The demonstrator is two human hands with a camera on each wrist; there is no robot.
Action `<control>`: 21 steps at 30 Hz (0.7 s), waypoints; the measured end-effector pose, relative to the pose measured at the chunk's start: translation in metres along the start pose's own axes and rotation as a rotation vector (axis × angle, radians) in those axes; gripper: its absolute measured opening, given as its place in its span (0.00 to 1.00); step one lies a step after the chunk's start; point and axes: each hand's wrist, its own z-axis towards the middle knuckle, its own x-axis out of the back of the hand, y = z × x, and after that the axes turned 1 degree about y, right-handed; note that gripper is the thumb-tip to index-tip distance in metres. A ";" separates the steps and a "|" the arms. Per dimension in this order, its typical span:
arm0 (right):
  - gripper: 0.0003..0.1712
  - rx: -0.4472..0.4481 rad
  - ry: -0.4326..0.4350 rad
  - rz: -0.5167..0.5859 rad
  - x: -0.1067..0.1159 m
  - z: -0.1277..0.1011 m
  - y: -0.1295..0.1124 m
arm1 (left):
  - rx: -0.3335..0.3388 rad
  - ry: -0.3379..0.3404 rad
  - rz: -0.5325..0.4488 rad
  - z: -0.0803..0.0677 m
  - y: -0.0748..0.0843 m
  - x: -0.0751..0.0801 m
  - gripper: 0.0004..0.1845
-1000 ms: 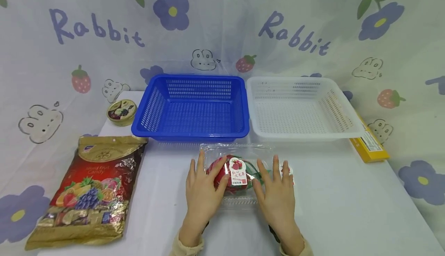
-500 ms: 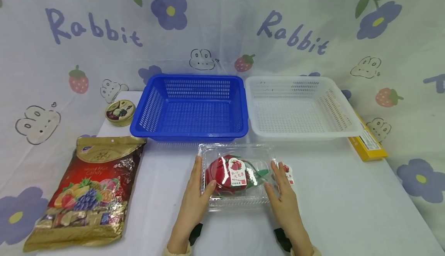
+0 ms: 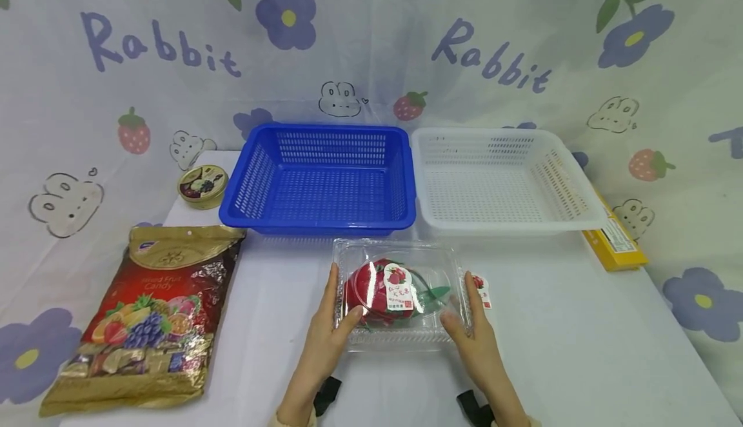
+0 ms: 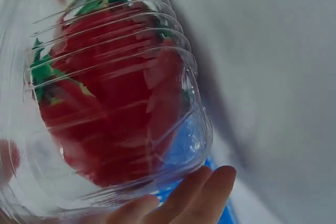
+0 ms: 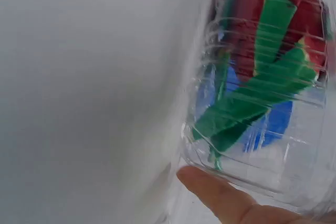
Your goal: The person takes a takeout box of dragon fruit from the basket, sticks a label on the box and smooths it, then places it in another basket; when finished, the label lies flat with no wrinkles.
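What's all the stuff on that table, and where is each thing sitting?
clear plastic box: one, see-through, front middle of the table, holding a red fruit with green parts and a label
blue basket: one, blue, behind the box, to the left
white basket: one, white, beside the blue basket on its right
candy bag: one, gold and red, front left, lying flat
round tin: one, gold, left of the blue basket
yellow box: one, yellow, right of the white basket
table: one, white
backdrop cloth: one, pale with flowers, strawberries and "Rabbit"
left hand: one, holds the box's left side
right hand: one, holds the box's right side
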 end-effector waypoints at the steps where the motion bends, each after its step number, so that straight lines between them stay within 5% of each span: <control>1: 0.47 0.014 0.012 0.003 -0.001 -0.002 0.000 | -0.005 0.001 -0.001 0.000 0.001 0.001 0.42; 9: 0.42 0.308 0.087 0.136 0.006 -0.007 -0.012 | -0.077 0.017 -0.120 0.001 0.013 0.003 0.41; 16: 0.48 0.598 0.039 0.011 0.021 -0.007 -0.020 | -0.113 0.007 -0.251 0.010 0.033 0.015 0.40; 21: 0.46 0.777 0.113 -0.038 0.023 -0.002 -0.023 | -0.166 0.001 -0.267 0.017 0.047 0.022 0.40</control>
